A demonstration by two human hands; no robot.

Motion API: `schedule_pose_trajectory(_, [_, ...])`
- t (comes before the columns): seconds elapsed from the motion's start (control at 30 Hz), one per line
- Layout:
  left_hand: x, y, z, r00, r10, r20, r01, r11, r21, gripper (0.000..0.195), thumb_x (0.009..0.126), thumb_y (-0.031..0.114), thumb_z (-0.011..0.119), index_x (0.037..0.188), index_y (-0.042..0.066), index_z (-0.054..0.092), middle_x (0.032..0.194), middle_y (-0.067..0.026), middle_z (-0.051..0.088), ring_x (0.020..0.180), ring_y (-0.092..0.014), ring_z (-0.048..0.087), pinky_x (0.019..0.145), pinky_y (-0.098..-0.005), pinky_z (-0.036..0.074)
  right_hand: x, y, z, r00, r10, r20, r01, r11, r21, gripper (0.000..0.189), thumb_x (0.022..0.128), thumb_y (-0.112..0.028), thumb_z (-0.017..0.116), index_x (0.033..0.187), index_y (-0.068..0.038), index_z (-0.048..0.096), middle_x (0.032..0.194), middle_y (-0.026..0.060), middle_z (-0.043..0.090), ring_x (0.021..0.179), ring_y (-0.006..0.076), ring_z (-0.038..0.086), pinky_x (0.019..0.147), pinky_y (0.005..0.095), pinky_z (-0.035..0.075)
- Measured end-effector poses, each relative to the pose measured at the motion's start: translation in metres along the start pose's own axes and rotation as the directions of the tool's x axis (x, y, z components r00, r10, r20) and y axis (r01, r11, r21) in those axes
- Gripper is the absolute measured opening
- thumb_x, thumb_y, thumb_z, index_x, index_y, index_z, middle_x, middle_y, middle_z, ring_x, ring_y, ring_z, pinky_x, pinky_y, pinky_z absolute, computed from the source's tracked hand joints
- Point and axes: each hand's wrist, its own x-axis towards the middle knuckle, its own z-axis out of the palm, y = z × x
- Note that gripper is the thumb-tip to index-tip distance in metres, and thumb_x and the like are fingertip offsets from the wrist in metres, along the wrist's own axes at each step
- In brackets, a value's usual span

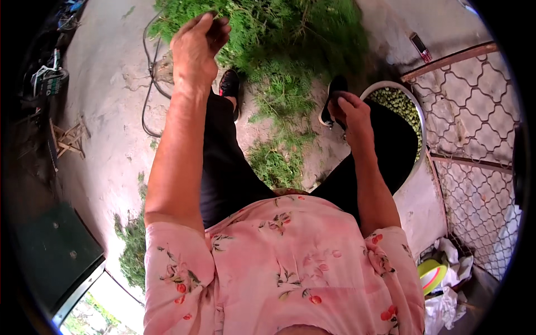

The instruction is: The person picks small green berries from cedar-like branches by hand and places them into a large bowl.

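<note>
My left hand (194,52) is raised at the near-left edge of a large pile of cut, cypress-like evergreen branches (284,33). Its fingers are curled and darkened, and whether anything is between them is hidden. Over my right knee, my right hand (354,115) has its thumb close to its bent fingers; its grip is unclear too. Beside that knee, partly covered by my black trouser leg, stands a round basin (423,125) holding many small green pieces like seed cones (395,100). Loose green sprigs (276,163) lie on the ground between my legs.
A black cable (144,113) loops over the concrete floor at left, near a small wooden folding stool (69,136). On the right are a metal-framed wire mesh panel (473,104) and a keypad phone (421,47). A yellow-green ring (433,274) lies by crumpled white sheeting (444,310).
</note>
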Motion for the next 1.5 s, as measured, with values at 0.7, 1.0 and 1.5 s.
schedule_pose_trajectory(0.7, [0.072,-0.023,0.009,0.983,-0.185,-0.014,0.185,0.983,0.003,0.014,0.089,0.012,0.052,0.097,0.001,0.054,0.080,-0.0083,0.061,0.066,-0.016,0.056,0.064,-0.0279,0.047,0.079,0.289,0.045,0.910,0.405,0.087,-0.072,0.362,-0.929,0.027,0.064,-0.020,0.068,0.087,-0.007,0.065,0.083,0.0190,0.062,0.080,0.0329,0.060,0.071,0.0400,0.048])
schedule_pose_trajectory(1.0, [0.063,-0.010,0.007,0.989,-0.148,-0.013,0.147,0.987,-0.061,0.018,0.090,0.010,0.049,0.102,-0.002,0.050,0.082,-0.0107,0.060,0.068,-0.017,0.056,0.066,-0.0272,0.049,0.040,0.286,0.037,0.806,0.242,0.541,0.448,0.349,-0.823,0.010,0.064,-0.013,0.064,0.072,-0.008,0.064,0.071,0.0148,0.058,0.071,0.0333,0.058,0.064,0.0412,0.048])
schedule_pose_trajectory(1.5, [0.073,-0.019,-0.026,0.981,-0.103,0.166,0.108,0.994,-0.018,0.016,0.092,0.012,0.047,0.097,-0.002,0.053,0.084,-0.0110,0.061,0.071,-0.017,0.058,0.067,-0.0278,0.051,0.054,0.283,0.086,0.764,0.499,0.410,0.473,-0.002,-0.881,0.037,0.075,-0.031,0.064,0.109,-0.017,0.059,0.116,0.0124,0.048,0.110,0.0327,0.046,0.090,0.0492,0.038])
